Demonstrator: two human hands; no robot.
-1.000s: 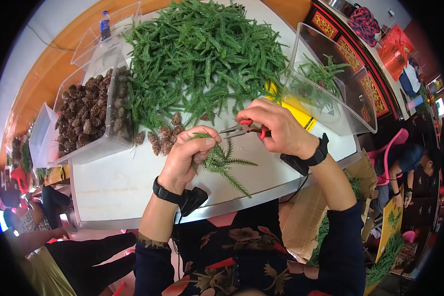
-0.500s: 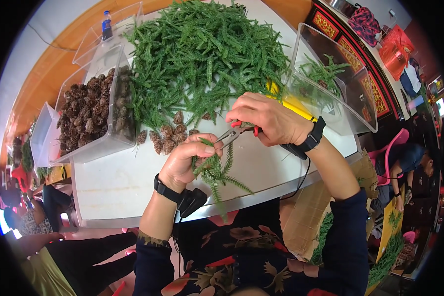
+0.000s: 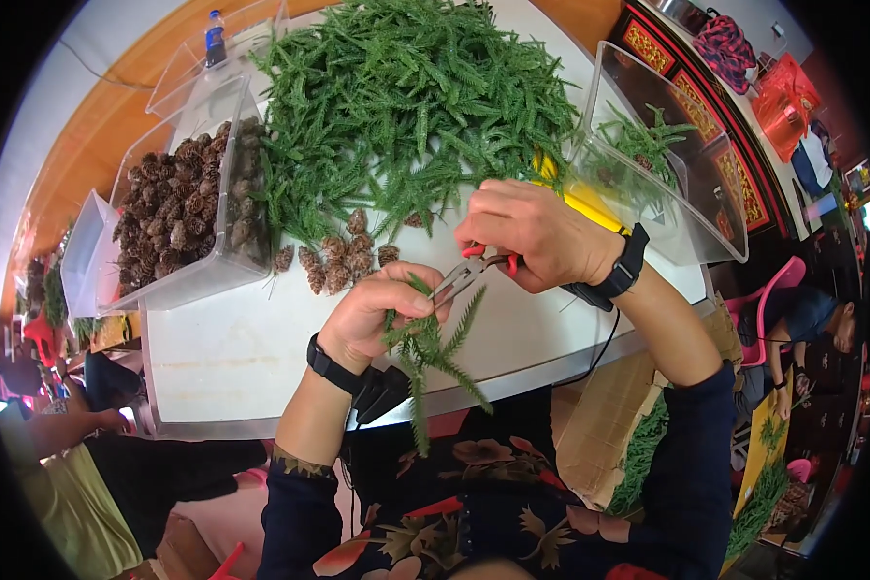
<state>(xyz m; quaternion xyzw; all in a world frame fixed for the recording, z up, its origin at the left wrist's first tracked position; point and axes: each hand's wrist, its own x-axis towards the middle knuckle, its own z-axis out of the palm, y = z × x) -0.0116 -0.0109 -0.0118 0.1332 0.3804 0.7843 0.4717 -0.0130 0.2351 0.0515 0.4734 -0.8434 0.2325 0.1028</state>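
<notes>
Lower than before hangs the green sprig (image 3: 422, 348), which looks light and bendy, best held at its upper end, where left hand (image 3: 369, 314) pinches it; right hand (image 3: 543, 237) is closed around red-handled pliers (image 3: 465, 276), whose bite I cannot tell.

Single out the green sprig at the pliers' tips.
The sprig in the left hand, its branches spreading below the pliers; those in the large heap are held by neither hand.
</notes>
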